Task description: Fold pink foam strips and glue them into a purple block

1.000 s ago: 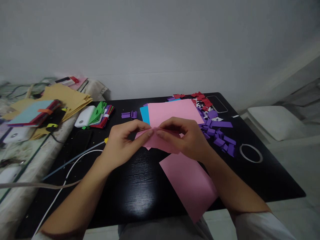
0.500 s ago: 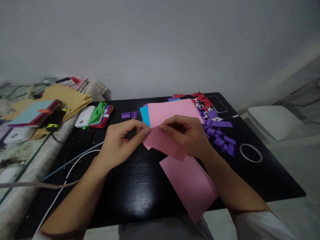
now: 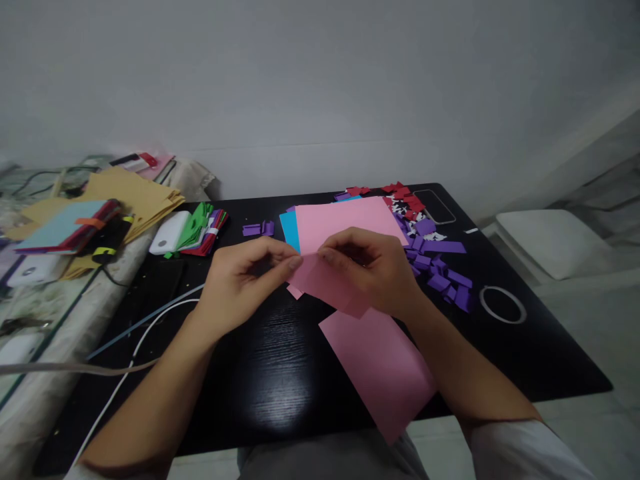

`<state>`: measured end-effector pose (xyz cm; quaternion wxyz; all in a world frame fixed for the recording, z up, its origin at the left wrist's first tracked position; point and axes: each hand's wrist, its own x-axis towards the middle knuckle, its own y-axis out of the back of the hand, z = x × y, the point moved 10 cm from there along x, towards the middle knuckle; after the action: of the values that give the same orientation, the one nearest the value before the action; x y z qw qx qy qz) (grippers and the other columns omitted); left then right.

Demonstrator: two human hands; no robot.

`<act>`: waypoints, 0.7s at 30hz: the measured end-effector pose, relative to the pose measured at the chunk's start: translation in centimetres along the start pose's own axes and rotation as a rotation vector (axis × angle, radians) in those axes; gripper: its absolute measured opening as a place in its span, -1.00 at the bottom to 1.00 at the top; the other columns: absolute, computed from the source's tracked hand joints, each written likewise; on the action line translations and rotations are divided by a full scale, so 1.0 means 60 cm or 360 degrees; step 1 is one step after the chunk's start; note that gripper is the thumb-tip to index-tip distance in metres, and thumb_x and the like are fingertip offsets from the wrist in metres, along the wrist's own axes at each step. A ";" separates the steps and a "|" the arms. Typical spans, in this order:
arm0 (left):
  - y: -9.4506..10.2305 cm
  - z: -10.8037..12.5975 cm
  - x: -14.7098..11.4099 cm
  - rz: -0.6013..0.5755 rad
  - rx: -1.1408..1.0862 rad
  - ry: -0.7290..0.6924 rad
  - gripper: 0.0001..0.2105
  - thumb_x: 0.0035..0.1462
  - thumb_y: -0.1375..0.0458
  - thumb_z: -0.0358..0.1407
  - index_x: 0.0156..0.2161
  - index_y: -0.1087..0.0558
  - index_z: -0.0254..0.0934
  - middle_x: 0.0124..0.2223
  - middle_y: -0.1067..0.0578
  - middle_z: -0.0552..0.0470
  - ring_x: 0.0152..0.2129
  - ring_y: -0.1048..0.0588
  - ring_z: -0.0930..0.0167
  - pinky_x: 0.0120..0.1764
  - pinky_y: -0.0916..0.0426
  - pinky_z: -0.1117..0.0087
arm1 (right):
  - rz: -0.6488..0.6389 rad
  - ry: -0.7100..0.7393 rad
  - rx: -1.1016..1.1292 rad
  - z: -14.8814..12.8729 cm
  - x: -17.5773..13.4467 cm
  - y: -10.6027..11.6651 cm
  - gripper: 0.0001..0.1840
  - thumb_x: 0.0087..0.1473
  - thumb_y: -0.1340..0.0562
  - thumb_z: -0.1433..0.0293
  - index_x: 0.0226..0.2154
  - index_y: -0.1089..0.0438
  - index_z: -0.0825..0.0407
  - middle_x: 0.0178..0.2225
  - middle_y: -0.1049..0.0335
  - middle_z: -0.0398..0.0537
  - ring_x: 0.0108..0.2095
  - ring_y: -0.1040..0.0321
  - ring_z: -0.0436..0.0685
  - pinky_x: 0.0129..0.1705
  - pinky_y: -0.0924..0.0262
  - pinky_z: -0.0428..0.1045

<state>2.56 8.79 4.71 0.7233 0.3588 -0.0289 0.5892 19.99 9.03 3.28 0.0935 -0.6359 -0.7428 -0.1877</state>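
Note:
Between my two hands hangs a piece of pink paper [image 3: 330, 285], pinched along its upper edge. My left hand [image 3: 245, 280] is closed on its left corner, thumb against the fingertips. My right hand [image 3: 375, 267] is closed on the same edge a little to the right, and its fingers hide part of the sheet. Behind the hands lies a larger pink sheet [image 3: 350, 219], over a blue sheet [image 3: 289, 228]. Below my right hand another pink sheet [image 3: 380, 373] lies aslant and reaches past the table's front edge.
Purple paper pieces [image 3: 440, 273] and red scraps [image 3: 407, 199] are scattered at the right of the black table [image 3: 270, 380]. A ring [image 3: 503, 305] lies farther right. At the left are bundled coloured papers [image 3: 200, 230], a white cable [image 3: 143, 337] and yellow sheets [image 3: 130, 193].
The held pink paper's lower edge has risen slightly, and my right hand has shifted up a very little. Both hands keep their pinch; the sheets on the table look unchanged.

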 end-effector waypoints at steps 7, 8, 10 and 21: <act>0.009 -0.003 0.000 0.0041 0.0072 0.0030 -0.94 0.30 -0.30 -0.32 -0.21 -0.64 -0.16 -0.37 -0.64 0.11 -0.46 -0.56 0.49 -0.37 -0.43 0.48 | 0.0066 0.0038 0.0001 -0.004 -0.003 0.003 -0.92 0.22 -0.38 0.36 -0.32 -0.56 0.00 -0.37 -0.59 -0.15 -0.35 -0.49 0.02 -0.29 -0.41 -0.06; 0.007 -0.002 -0.001 0.0038 0.0089 0.0012 -0.93 0.31 -0.28 -0.32 -0.20 -0.64 -0.16 -0.35 -0.65 0.10 -0.45 -0.56 0.49 -0.36 -0.43 0.47 | 0.0075 0.0040 -0.0012 -0.003 -0.003 0.002 -0.92 0.23 -0.37 0.36 -0.31 -0.56 0.00 -0.36 -0.59 -0.15 -0.34 -0.50 0.02 -0.28 -0.40 -0.05; 0.000 0.001 -0.003 0.0014 0.0094 -0.0013 -0.92 0.32 -0.28 -0.29 -0.15 -0.64 -0.17 -0.29 -0.67 0.07 -0.41 -0.59 0.47 -0.31 -0.45 0.45 | 0.0075 0.0045 -0.0059 -0.003 -0.005 -0.002 -0.91 0.25 -0.36 0.34 -0.30 -0.56 -0.01 -0.34 -0.60 -0.14 -0.33 -0.51 0.04 -0.27 -0.40 -0.04; -0.012 0.015 -0.007 0.0088 -0.0003 -0.0054 -0.97 0.25 -0.33 -0.33 -0.25 -0.63 -0.18 -0.37 -0.64 0.11 -0.48 -0.53 0.50 -0.38 -0.42 0.45 | 0.0007 0.0139 -0.0136 -0.016 -0.012 -0.017 -0.91 0.27 -0.35 0.33 -0.29 -0.55 -0.02 -0.32 -0.62 -0.12 -0.30 -0.52 0.06 -0.22 -0.41 -0.01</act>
<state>3.42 7.91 4.82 0.7064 0.3673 -0.0517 0.6028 18.99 7.85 3.73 0.0989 -0.6322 -0.7278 -0.2467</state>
